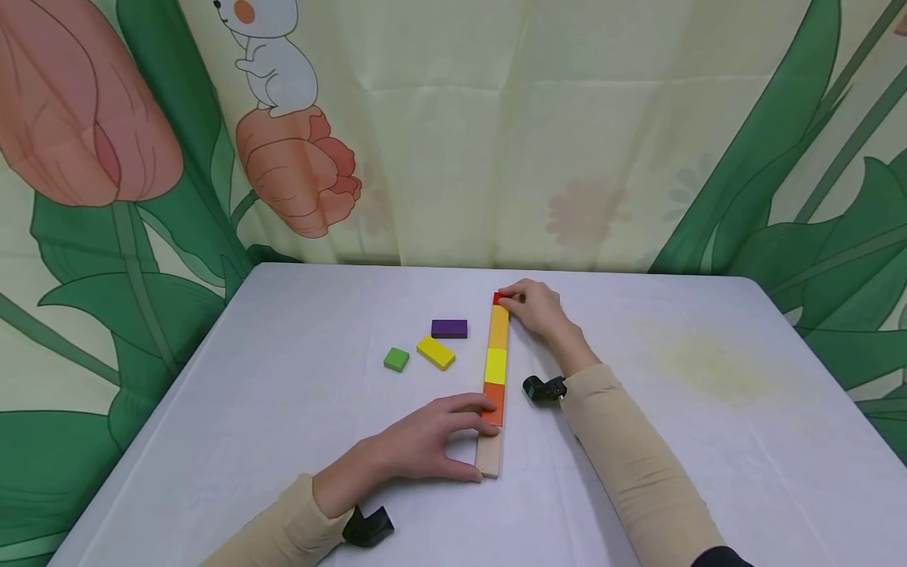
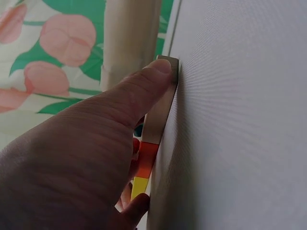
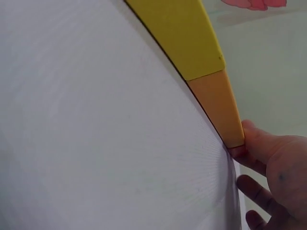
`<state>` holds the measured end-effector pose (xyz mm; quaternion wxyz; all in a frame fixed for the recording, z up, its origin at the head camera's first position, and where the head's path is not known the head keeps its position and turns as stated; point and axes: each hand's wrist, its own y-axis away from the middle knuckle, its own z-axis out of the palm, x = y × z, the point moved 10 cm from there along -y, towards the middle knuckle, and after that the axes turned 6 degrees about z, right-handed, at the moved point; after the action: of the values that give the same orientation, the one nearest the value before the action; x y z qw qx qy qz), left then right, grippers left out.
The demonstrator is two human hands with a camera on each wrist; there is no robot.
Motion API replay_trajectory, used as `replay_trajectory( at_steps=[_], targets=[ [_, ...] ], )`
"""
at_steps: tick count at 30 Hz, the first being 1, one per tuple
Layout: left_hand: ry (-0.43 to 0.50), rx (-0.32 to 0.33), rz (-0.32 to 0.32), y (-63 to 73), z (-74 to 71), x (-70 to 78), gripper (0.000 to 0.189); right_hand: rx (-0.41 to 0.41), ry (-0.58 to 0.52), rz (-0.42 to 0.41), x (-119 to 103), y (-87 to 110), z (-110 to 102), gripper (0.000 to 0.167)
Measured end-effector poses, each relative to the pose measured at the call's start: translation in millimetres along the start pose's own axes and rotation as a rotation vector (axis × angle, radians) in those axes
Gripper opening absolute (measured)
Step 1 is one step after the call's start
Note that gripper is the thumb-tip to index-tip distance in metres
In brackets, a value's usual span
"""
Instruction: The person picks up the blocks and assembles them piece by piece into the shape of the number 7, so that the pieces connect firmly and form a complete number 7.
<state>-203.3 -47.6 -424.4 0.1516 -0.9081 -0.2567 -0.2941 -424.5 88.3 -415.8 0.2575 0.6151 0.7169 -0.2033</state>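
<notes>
resting wide, my left hand (image 1: 425,441) touches the wood block (image 1: 489,453) and orange block (image 1: 500,398). the red block (image 1: 497,299), at the far end of the row (image 1: 495,366), is pinched by my right hand (image 1: 540,313). they look light, hard, smooth: hold their sides.

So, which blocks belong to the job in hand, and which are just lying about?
In the job, lined up:
red block
light orange block
middle yellow block
dark orange block
plain wooden block

Apparently just lying about:
purple block
loose yellow block
green block
</notes>
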Motion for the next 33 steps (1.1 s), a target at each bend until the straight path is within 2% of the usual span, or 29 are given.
replay_trajectory(
  at_steps=[19, 33],
  targets=[
    [-0.049, -0.019, 0.027, -2.0, -6.1, 7.4, 0.053, -0.012, 0.034, 0.004, -5, -2.4, -2, 0.034],
    [-0.097, -0.022, 0.005, -3.4, -5.0, 10.5, 0.053, -0.067, -0.015, 0.077, -1, 0.2, -2, 0.032]
  ],
)
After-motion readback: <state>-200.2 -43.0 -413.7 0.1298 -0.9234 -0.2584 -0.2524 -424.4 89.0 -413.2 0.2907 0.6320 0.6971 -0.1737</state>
